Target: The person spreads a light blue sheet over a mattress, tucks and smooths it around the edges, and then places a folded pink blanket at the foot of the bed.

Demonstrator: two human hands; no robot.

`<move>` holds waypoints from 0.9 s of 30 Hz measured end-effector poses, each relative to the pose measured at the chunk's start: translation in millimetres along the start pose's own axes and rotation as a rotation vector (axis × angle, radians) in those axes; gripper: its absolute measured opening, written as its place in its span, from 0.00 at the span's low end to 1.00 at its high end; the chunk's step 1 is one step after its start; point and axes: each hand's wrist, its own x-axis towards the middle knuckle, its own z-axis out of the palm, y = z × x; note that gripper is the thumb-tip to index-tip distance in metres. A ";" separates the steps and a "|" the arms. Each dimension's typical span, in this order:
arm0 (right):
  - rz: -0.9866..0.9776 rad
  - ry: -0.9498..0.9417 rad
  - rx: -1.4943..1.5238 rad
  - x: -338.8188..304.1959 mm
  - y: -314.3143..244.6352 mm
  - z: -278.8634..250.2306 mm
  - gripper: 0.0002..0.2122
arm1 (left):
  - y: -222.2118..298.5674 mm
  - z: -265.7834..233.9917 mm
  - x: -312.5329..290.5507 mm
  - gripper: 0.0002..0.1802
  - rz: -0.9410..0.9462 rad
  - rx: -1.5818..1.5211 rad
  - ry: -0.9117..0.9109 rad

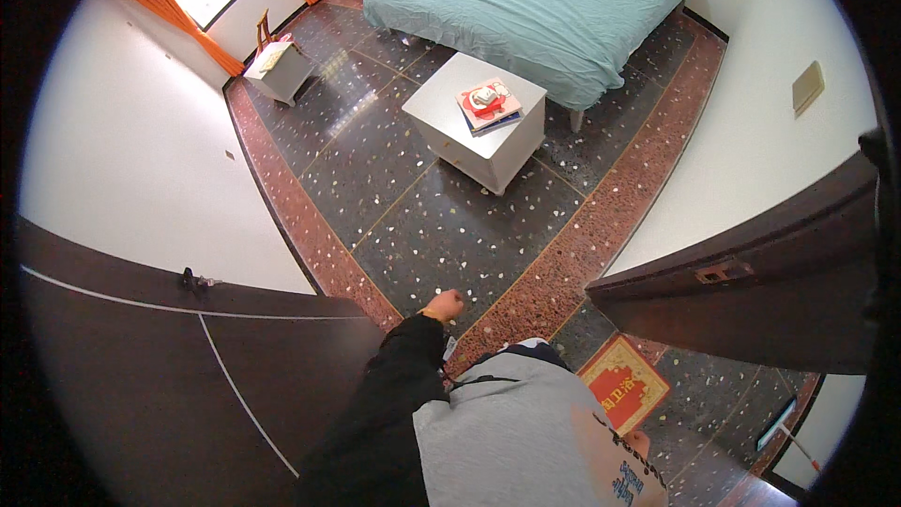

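My left hand (445, 305), in a black sleeve with a yellowish band at the wrist, hangs ahead of my body over the terrazzo floor. Its fingers are curled in, and nothing shows in them. At my right side, my right hand (638, 442) grips the lower edge of a flat red and yellow rectangular piece (623, 385) with printed characters. Part of that hand is hidden by my grey shirt. Whether the flat piece is a box, a booklet or a board, I cannot tell.
A dark door leaf (188, 366) with keys (199, 282) stands at left; dark wood (741, 272) with a lock plate is at right. Ahead are a white cabinet (441, 103) bearing books (488, 105), and a bed (526, 19) under a pale teal sheet. A squeegee-like tool (777, 424) leans lower right.
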 end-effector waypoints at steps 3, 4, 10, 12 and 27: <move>0.020 -0.024 -0.103 11.7 45.6 -11.8 0.12 | -18.2 10.2 -27.5 0.16 -0.082 0.098 -0.011; -0.013 0.013 -0.144 12.5 65.3 -13.1 0.12 | -20.4 17.3 -35.0 0.16 -0.118 0.038 -0.013; -0.358 0.126 -0.640 5.9 190.0 -34.7 0.10 | 15.0 78.5 -72.5 0.16 -0.191 -0.082 -0.002; -0.376 0.152 -0.742 -3.2 235.0 -42.1 0.09 | 38.2 98.4 -76.3 0.16 -0.109 -0.062 -0.091; -0.247 0.271 -0.976 -95.9 327.1 -50.0 0.09 | 88.0 217.5 -48.0 0.09 0.653 0.667 -0.080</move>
